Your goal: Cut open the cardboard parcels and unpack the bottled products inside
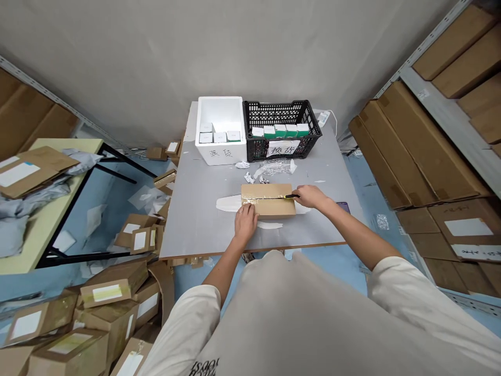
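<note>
Surface (195, 230): grey and wide, and there's the carton (270, 209), on its near half, between the two hands!
Carton: lying flat, long axis running left to right, dark seam along that same line.
Left hand (246, 222): the nearer one, fingers down on the near left part, carton stretching ahead and rightward; whether it's gripping, can't tell.
Right hand (311, 196): wrapped round a cutter, at the right end, carton off to its left.
Cutter (293, 196): black and yellow, tip right by the seam!
</note>
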The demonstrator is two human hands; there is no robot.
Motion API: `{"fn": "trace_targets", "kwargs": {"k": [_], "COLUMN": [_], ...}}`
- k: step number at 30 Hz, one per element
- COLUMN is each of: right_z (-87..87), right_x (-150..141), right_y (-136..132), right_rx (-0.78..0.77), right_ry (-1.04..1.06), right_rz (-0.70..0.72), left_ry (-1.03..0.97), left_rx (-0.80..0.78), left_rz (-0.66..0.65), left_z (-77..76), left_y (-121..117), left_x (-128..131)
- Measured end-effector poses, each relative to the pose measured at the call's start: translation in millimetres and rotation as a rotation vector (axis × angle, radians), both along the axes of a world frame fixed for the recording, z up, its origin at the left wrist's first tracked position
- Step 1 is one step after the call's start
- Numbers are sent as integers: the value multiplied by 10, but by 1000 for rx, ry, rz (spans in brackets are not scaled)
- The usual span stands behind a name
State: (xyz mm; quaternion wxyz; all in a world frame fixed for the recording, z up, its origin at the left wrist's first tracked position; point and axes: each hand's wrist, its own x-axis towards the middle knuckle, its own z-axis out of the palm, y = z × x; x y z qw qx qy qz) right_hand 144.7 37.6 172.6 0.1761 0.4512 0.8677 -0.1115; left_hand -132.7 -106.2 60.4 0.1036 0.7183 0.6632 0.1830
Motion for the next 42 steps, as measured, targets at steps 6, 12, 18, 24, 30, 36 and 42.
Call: {"fn": "trace_targets", "kwargs": {"k": [6, 12, 18, 24, 30, 36, 42], "right_z": [0, -113, -202, -308, -480, -683, -807], "right_x": [522, 964, 1357, 1496, 1445, 1440, 1420], "right_y": [32, 62, 36, -41, -77, -50, 58], "right_rx": [16, -1, -34, -116, -232, -313, -389], "right_ry": [32, 98, 195, 446, 641, 734, 778], "right_rz": [-28, -61, -162, -261, -376, -461, -430], "left_ry": [47, 81, 105, 80, 176, 268, 298], "left_rx": [4, -15, -62, -92, -206, -281, -279], "left_rz": [-1, 18, 60, -218, -263, -243, -259], "left_z": [-13, 5, 103, 257, 274, 236, 219], "left_y": [19, 30, 85, 437, 731, 897, 889], "left_x": [44, 99, 218, 739, 1102, 1136, 1173]}}
